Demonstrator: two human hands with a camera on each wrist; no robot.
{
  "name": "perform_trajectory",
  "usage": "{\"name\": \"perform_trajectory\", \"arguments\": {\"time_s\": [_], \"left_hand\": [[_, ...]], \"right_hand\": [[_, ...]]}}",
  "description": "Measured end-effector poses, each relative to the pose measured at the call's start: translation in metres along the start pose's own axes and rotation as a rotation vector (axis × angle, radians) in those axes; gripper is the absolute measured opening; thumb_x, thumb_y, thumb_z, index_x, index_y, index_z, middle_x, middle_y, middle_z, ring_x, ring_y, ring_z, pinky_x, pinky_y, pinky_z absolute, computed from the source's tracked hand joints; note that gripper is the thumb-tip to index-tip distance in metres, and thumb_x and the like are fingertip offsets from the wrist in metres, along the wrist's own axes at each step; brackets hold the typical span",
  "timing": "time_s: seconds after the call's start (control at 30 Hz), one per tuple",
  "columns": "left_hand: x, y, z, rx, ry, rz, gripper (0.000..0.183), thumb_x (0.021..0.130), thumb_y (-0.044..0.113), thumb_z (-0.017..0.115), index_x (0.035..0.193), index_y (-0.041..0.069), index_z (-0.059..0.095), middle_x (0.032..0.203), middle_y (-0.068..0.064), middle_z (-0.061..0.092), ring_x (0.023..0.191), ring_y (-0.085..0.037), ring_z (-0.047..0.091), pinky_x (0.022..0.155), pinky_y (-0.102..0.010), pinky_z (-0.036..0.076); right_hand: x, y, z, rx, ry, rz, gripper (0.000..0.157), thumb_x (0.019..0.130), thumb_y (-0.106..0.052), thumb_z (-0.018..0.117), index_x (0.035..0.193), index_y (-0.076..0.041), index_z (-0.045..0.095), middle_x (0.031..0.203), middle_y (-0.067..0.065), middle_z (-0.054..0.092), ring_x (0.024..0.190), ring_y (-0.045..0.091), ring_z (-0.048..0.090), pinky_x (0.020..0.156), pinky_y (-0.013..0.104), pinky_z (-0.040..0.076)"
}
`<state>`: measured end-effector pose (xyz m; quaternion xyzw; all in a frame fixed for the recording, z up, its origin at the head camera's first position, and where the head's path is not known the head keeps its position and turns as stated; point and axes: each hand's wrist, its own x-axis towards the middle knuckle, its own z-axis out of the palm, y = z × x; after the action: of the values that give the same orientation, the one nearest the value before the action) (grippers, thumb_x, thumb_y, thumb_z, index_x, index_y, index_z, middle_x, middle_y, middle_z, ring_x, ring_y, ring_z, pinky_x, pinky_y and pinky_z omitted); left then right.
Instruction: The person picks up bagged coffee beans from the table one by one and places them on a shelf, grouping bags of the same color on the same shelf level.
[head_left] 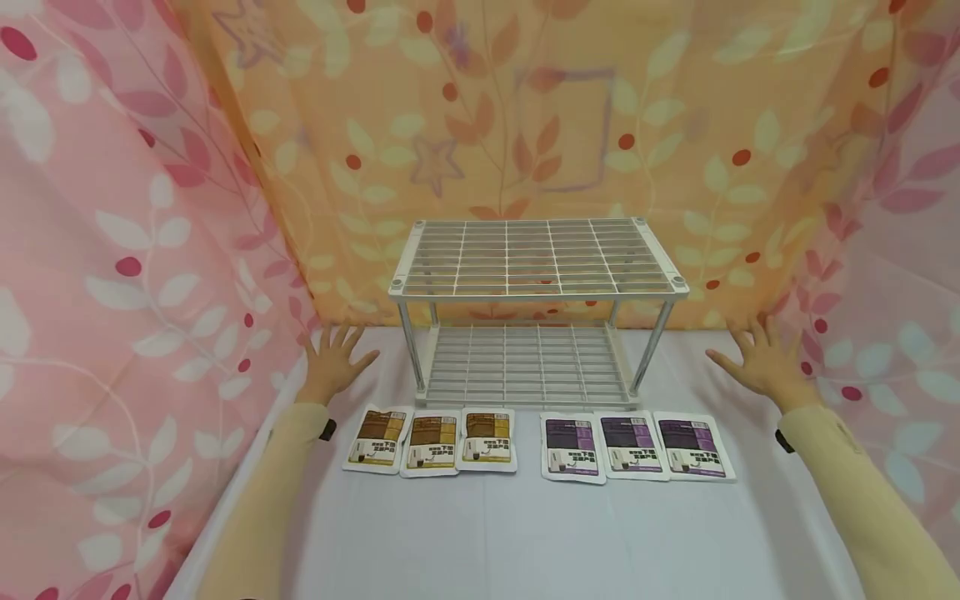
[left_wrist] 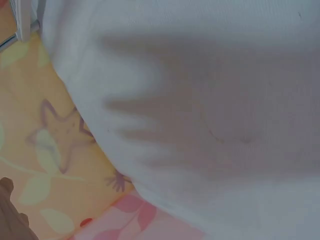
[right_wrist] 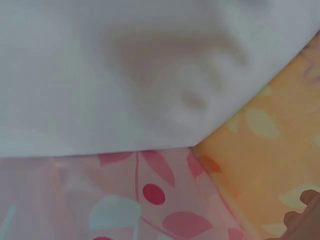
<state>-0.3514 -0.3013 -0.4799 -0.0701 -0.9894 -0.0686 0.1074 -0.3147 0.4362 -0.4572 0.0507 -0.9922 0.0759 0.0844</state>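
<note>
My left hand [head_left: 332, 365] is spread with fingers apart, left of a white two-tier wire rack [head_left: 536, 287], and holds nothing. On the rack's other side my right hand [head_left: 767, 367] is spread the same way, also holding nothing. In front of the rack lie flat pouches in a row: brown-labelled pouches [head_left: 432, 443] on the left, nearest my left hand, and purple-labelled pouches [head_left: 630, 446] on the right. Each wrist view catches only a bit of its hand, the left hand [left_wrist: 14, 220] and the right hand [right_wrist: 304, 220], at a lower corner, above the hand's shadow.
A white cloth [head_left: 480, 542] covers the table under everything. Behind the rack hangs an orange leaf-patterned curtain [head_left: 495, 108], with a pink curtain [head_left: 112, 292] along the left side and another pink curtain [head_left: 885, 275] along the right. Both rack tiers hold no objects.
</note>
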Motion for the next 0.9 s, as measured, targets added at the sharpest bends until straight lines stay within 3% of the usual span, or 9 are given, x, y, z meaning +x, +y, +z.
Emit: {"name": "perform_trajectory", "arguments": {"time_s": [0.2, 0.43, 0.57, 0.7, 0.9], "left_hand": [[-0.009, 0.008, 0.006, -0.059, 0.020, -0.008, 0.074, 0.089, 0.056, 0.046, 0.149, 0.022, 0.019, 0.154, -0.013, 0.015, 0.141, -0.036, -0.010, 0.101, -0.066, -0.020], [-0.019, 0.017, 0.013, -0.100, 0.068, -0.018, 0.074, 0.090, 0.058, 0.042, 0.148, 0.016, 0.022, 0.153, -0.014, 0.020, 0.140, -0.039, 0.006, 0.103, -0.069, -0.007], [-0.026, 0.024, 0.015, -0.154, 0.100, -0.012, 0.072, 0.092, 0.054, 0.044, 0.147, 0.012, 0.024, 0.151, -0.016, 0.025, 0.139, -0.040, 0.014, 0.104, -0.069, -0.002], [-0.033, 0.035, 0.014, -0.221, 0.107, -0.006, 0.069, 0.092, 0.047, 0.049, 0.145, 0.008, 0.029, 0.150, -0.017, 0.027, 0.139, -0.039, 0.016, 0.105, -0.068, 0.001], [-0.041, 0.048, 0.018, -0.282, 0.158, 0.007, 0.066, 0.094, 0.044, 0.048, 0.143, 0.003, 0.031, 0.147, -0.021, 0.031, 0.135, -0.041, 0.025, 0.106, -0.066, 0.010]], "right_hand": [[-0.005, -0.005, 0.009, 0.030, 0.017, 0.021, 0.082, 0.090, -0.060, 0.037, 0.149, -0.013, 0.007, 0.148, 0.032, 0.006, 0.135, 0.049, -0.012, 0.094, 0.077, -0.009], [-0.012, -0.016, 0.019, 0.081, 0.074, 0.019, 0.075, 0.092, -0.053, 0.040, 0.145, -0.004, 0.022, 0.143, 0.032, 0.017, 0.136, 0.049, -0.004, 0.098, 0.073, -0.011], [-0.017, -0.022, 0.024, 0.088, 0.163, 0.002, 0.069, 0.093, -0.049, 0.043, 0.141, -0.002, 0.031, 0.141, 0.032, 0.023, 0.134, 0.049, 0.012, 0.101, 0.072, 0.002], [-0.021, -0.029, 0.027, 0.125, 0.264, -0.021, 0.059, 0.093, -0.040, 0.048, 0.133, 0.003, 0.042, 0.134, 0.034, 0.033, 0.121, 0.054, 0.029, 0.096, 0.071, 0.017], [-0.027, -0.045, 0.029, 0.248, 0.293, 0.010, 0.051, 0.095, -0.033, 0.048, 0.128, 0.006, 0.046, 0.132, 0.035, 0.036, 0.115, 0.057, 0.034, 0.088, 0.072, 0.026]]}}
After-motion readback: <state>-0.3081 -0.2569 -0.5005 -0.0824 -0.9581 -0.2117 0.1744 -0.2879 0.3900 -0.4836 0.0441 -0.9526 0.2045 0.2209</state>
